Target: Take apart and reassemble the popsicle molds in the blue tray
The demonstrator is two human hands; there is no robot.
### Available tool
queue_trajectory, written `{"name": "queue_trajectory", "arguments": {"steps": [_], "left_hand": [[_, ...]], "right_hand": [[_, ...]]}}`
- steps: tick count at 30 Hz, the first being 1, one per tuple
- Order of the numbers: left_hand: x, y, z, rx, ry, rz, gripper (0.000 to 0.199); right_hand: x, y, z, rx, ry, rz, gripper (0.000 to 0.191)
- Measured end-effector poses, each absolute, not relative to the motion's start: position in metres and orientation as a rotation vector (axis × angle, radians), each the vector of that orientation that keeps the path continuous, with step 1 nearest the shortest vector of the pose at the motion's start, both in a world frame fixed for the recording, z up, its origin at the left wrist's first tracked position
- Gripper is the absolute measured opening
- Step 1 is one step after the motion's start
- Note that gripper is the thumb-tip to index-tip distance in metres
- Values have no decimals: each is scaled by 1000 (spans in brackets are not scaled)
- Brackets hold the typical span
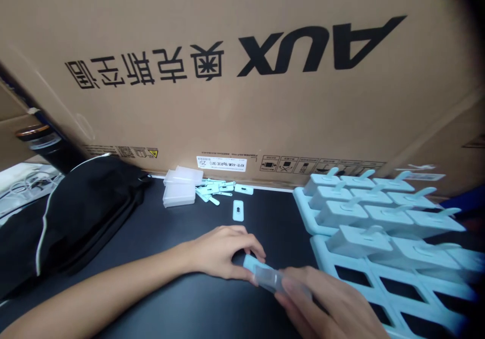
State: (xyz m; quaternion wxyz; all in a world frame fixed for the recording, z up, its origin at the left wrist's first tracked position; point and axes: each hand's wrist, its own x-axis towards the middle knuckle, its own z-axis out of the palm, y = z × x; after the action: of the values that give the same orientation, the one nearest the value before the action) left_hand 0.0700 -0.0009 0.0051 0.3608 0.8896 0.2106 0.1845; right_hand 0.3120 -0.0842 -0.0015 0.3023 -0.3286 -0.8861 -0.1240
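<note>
My left hand (223, 252) pinches a light blue popsicle mold lid (249, 263) between thumb and fingers. A translucent popsicle mold cup (270, 278) is gripped in my right hand (328, 298), its open end against the lid. Whether the lid is fully seated cannot be made out. Ahead of my left hand, a single blue lid with a slot (238, 210) lies flat on the black table (174, 245). Farther back is a loose pile of blue lids and sticks (215, 188), beside several translucent mold cups (179, 193).
At right, light blue racks (320, 258) hold several molds with sticks (361, 242); some front slots hold nothing. A large cardboard box (227, 122) walls off the back. A black fabric bag (87, 212) and a dark bottle (49, 147) stand at left.
</note>
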Motion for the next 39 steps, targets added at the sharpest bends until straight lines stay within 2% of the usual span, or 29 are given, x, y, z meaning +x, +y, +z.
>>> {"name": "queue_trajectory", "arguments": {"steps": [3,9,16,24,34,39], "left_hand": [[68,-4,3,2310,526,491,36],[66,-9,1,2330,546,509,39],[66,-7,-5,2328,521,560,44],[68,-10,-7,2485,542,604,39],[68,-15,-7,2550,513,602,32],[68,-16,-8,2602,538,568,31]], "right_hand": [[309,-83,-4,-879,-2351,-404,27],[300,-83,1,-820,-2294,-299,52],[296,-77,-2,-955,-2269,-210,51],[285,-78,-1,-949,-2352,-240,65],[284,-78,-4,-913,-2380,-133,61],[283,-74,-6,-893,-2402,-238,53]]}}
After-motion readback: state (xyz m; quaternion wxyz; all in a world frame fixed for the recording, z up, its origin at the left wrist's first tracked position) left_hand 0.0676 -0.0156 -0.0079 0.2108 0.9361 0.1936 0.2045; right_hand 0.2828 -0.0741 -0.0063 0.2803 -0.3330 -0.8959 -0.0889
